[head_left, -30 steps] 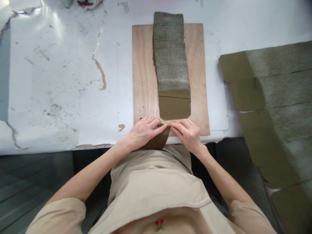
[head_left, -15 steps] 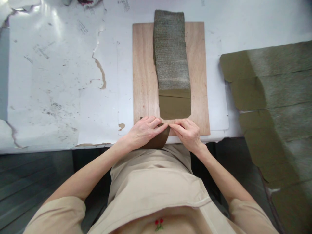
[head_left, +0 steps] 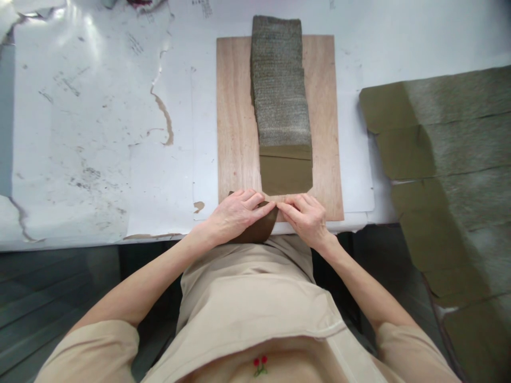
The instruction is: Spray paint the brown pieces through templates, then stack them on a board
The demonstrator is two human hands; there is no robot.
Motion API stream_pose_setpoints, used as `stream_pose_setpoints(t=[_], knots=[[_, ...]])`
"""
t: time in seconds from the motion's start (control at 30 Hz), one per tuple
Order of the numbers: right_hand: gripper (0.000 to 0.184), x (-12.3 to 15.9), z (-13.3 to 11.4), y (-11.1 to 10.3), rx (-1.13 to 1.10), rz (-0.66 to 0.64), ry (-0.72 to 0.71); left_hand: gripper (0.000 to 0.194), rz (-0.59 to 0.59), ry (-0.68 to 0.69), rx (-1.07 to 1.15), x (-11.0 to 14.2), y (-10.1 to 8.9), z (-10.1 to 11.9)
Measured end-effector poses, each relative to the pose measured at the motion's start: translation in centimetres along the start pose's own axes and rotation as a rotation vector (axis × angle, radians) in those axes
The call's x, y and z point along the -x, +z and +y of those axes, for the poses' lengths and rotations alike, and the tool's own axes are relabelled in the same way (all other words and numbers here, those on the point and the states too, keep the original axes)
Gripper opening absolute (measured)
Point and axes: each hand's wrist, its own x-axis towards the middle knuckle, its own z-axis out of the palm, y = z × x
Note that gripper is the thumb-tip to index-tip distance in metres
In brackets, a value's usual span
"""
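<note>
Both my hands rest at the near edge of a wooden board [head_left: 235, 111]. My left hand [head_left: 235, 213] lies over a curved brown paper piece [head_left: 259, 230] that hangs past the table edge, fingers pressed onto its top. My right hand [head_left: 306, 218] pinches the same piece's upper edge, fingertips meeting those of the left hand. Just beyond them lies an olive folded paper piece [head_left: 286, 173], the nearest one of a long overlapping row of folded pieces [head_left: 279, 85] running up the board.
White paper, torn and stained, covers the table [head_left: 99, 133]. At the right a wide stack of olive flat paper sheets [head_left: 439, 175] fans out in steps toward me. The table's near edge runs just under my hands.
</note>
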Motion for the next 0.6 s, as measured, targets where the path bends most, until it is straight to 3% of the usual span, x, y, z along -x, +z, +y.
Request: stream_pose_setpoints(t=[0.2, 0.4, 0.6], knots=[[0.015, 0.26, 0.28, 0.04, -0.014, 0.012, -0.024, 0.038, -0.002, 0.012, -0.007, -0.19, -0.29, 0.04], [0.013, 0.6, 0.55, 0.04, -0.095, -0.016, 0.079, 0.041, -0.008, 0.018, -0.018, -0.03, 0.02, 0.02], [0.014, 0.61, 0.52, 0.11, -0.094, -0.023, 0.075, 0.042, -0.019, 0.014, -0.015, -0.01, 0.01, -0.01]])
